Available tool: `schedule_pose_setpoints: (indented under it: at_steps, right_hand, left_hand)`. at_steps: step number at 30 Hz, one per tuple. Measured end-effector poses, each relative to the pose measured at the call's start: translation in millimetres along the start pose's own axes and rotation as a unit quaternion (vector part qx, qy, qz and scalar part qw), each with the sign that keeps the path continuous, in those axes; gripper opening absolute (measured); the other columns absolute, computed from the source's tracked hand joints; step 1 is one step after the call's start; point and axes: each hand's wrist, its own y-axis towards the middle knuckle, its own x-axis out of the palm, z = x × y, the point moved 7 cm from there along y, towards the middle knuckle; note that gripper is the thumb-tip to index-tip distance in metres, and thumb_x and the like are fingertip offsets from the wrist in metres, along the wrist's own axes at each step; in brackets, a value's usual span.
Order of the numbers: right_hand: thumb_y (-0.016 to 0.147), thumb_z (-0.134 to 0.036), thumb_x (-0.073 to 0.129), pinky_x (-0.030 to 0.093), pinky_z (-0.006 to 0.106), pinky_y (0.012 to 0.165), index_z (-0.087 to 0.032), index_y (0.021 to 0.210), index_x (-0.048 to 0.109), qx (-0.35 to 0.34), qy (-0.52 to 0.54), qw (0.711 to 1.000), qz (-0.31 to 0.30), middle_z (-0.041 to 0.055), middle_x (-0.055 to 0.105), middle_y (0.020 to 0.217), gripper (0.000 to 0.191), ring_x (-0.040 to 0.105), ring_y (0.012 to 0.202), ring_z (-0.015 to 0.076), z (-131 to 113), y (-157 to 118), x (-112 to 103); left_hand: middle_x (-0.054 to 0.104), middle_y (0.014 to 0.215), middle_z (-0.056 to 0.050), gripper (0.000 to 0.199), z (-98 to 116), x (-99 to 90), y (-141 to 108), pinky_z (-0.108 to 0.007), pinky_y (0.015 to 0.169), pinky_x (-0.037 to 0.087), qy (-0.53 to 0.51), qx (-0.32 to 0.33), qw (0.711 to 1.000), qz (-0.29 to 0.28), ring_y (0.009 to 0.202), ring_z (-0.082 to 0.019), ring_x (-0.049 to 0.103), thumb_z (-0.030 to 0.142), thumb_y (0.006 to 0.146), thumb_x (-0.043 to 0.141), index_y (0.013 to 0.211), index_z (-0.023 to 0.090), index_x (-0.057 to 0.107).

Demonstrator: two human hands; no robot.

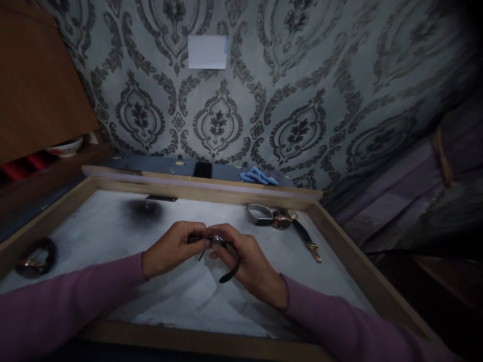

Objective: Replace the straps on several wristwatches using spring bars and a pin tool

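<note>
Over the middle of a wood-framed white tray, my right hand holds a wristwatch with a dark strap that curls down below the fingers. The watch case is turned towards my left hand, which pinches a thin dark tool or strap piece against the side of the case. Both hands touch near the case, fingers closed. The exact contact point is too small to make out.
Several watches lie at the tray's back right, and a dark-strapped one at the far left. A flat black piece rests near the back rim. Behind the rim are a black phone-like object and a blue cloth.
</note>
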Motion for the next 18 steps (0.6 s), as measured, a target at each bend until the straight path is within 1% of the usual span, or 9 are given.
schedule_pose_setpoints:
  at_steps: [3, 5, 8, 11, 15, 18]
  right_hand:
    - [0.091, -0.022, 0.053, 0.059, 0.028, 0.064, -0.020, 0.108, 0.055, 0.012, 0.004, 1.000, -0.001, 0.0030, 0.067, 0.090, 0.016, 0.070, 0.069, 0.0148, 0.8, 1.3, -0.8]
    - [0.093, -0.026, 0.051, 0.060, 0.029, 0.066, -0.019, 0.107, 0.056, 0.022, 0.022, 1.000, 0.000, 0.0041, 0.067, 0.090, 0.016, 0.070, 0.073, 0.0156, 1.0, 2.4, -1.4]
    - [0.095, -0.033, 0.049, 0.060, 0.029, 0.068, -0.019, 0.108, 0.056, 0.040, 0.057, 0.998, 0.000, 0.0059, 0.067, 0.094, 0.020, 0.070, 0.081, 0.0172, 1.5, 3.8, -1.7]
    - [0.096, -0.037, 0.049, 0.059, 0.029, 0.067, -0.019, 0.111, 0.056, 0.043, 0.070, 0.997, 0.000, 0.0065, 0.066, 0.099, 0.024, 0.070, 0.083, 0.0175, 1.7, 4.6, -2.2]
    - [0.094, -0.033, 0.052, 0.057, 0.030, 0.068, -0.020, 0.118, 0.053, 0.030, 0.032, 0.999, 0.000, 0.0058, 0.066, 0.097, 0.027, 0.068, 0.085, 0.0181, 8.1, 5.8, -5.8]
    - [0.088, -0.024, 0.059, 0.054, 0.031, 0.072, -0.020, 0.116, 0.053, 0.023, -0.044, 0.999, 0.008, 0.0063, 0.066, 0.099, 0.029, 0.066, 0.084, 0.0182, 16.8, 7.4, -10.1]
  left_hand:
    - [0.061, 0.071, 0.000, 0.018, 4.6, -4.1, 0.1, -0.023, 0.062, 0.039, 0.027, 0.003, 1.000, 0.010, 0.068, -0.013, 0.051, 0.028, 0.082, 0.057, 0.079, 0.013, 0.066]
    - [0.058, 0.066, 0.001, 0.018, 7.6, -7.5, 0.1, -0.022, 0.057, 0.037, 0.031, 0.000, 0.999, 0.014, 0.061, -0.011, 0.048, 0.029, 0.082, 0.056, 0.077, 0.014, 0.065]
    - [0.053, 0.061, 0.003, 0.019, 8.4, -12.3, 0.8, -0.020, 0.051, 0.034, 0.011, -0.013, 1.000, 0.019, 0.053, -0.009, 0.044, 0.031, 0.081, 0.057, 0.079, 0.014, 0.065]
    - [0.054, 0.060, 0.003, 0.023, 5.1, -16.8, 2.4, -0.020, 0.049, 0.034, -0.015, -0.024, 0.999, 0.031, 0.050, -0.008, 0.045, 0.034, 0.079, 0.059, 0.081, 0.013, 0.067]
    - [0.051, 0.054, 0.004, 0.022, 4.6, -25.0, 5.5, -0.020, 0.048, 0.035, -0.011, -0.027, 0.999, 0.046, 0.048, -0.008, 0.044, 0.033, 0.076, 0.059, 0.076, 0.012, 0.066]
    - [0.050, 0.053, 0.004, 0.019, 9.9, -38.4, 6.7, -0.020, 0.049, 0.036, 0.025, -0.021, 0.996, 0.082, 0.049, -0.009, 0.045, 0.030, 0.073, 0.058, 0.073, 0.013, 0.065]
